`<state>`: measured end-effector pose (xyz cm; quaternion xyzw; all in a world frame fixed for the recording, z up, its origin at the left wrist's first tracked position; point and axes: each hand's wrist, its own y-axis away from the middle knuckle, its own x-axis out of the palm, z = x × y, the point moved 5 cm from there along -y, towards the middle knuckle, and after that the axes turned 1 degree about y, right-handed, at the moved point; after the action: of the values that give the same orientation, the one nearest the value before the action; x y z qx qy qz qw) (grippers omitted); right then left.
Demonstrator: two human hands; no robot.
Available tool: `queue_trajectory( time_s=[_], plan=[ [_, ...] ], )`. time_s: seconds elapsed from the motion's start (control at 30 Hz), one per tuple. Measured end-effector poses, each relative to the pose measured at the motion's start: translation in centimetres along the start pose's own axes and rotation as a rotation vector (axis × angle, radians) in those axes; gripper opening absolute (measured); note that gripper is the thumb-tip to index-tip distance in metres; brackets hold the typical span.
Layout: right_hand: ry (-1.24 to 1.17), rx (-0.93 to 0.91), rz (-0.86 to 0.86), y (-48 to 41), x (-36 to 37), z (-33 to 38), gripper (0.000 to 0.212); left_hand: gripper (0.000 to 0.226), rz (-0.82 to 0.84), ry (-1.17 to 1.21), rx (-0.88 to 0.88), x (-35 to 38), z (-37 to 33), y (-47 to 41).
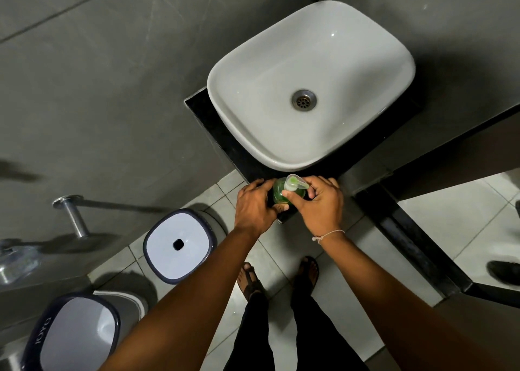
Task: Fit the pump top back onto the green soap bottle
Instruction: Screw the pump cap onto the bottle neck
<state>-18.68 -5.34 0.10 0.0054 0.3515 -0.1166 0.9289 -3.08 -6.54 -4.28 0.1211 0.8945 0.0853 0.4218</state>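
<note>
Soap bottle (287,194) at the near corner of the black counter (213,134), glossy and speckled like polished stone, and both hands are on it. The bottle is round, translucent green plastic, standing upright just in front of the basin (309,89). Left hand (257,207) wraps the bottle's side, fingers curled round the far curve and the thumb pressed along the near side, a firm clasp on the body. Right hand (319,201) comes in from the other side, fingers bent close around the pump top (294,183), thumb tip against its pale collar. That pump top is cloudy white plastic with a short flat spout pointing right, sitting over the bottle's neck; whether it is fully seated I cannot tell. A thin pale string bracelet (327,235) rings the right wrist. The basin is smooth white ceramic, a rounded rectangle with a round metal drain (304,102) at its centre. Down on the pale square floor tiles (439,218) stand 2 rounded-square bins, the nearer one (178,245) white-lidded with a dark rim, the other (76,334) at lower left. A chrome rail (73,216) juts from the grey wall (98,89).
</note>
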Motion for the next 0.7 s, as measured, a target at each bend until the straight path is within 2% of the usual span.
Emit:
queue_trajectory(
  time_s=[0.07,0.17,0.23,0.47,0.57,0.63,0.7],
  plan=[
    [0.000,-0.018,0.021,-0.1,0.0,-0.1,0.027,0.072,0.010,-0.002,0.004,0.0,0.0,-0.1],
    [0.008,-0.110,0.175,-0.7,-0.3,-0.1,0.041,0.072,0.016,-0.001,0.000,-0.1,0.0,-0.1],
    [0.016,-0.140,0.216,-1.2,-0.3,-0.2,0.040,0.072,0.015,-0.002,0.001,-0.1,0.0,-0.1],
    [0.009,-0.057,-0.025,0.3,0.1,0.1,0.027,0.071,0.000,-0.008,-0.021,0.0,-0.1,0.0],
    [0.033,-0.020,-0.062,0.8,0.5,0.3,0.026,0.071,0.011,-0.005,-0.014,0.0,-0.1,-0.1],
    [0.034,-0.064,0.009,0.4,0.3,0.3,0.029,0.071,0.014,0.000,-0.015,-0.1,0.0,-0.1],
    [0.033,-0.143,0.155,-0.4,0.1,0.2,0.038,0.072,0.022,-0.009,-0.017,-0.1,0.0,-0.1]
  ],
)
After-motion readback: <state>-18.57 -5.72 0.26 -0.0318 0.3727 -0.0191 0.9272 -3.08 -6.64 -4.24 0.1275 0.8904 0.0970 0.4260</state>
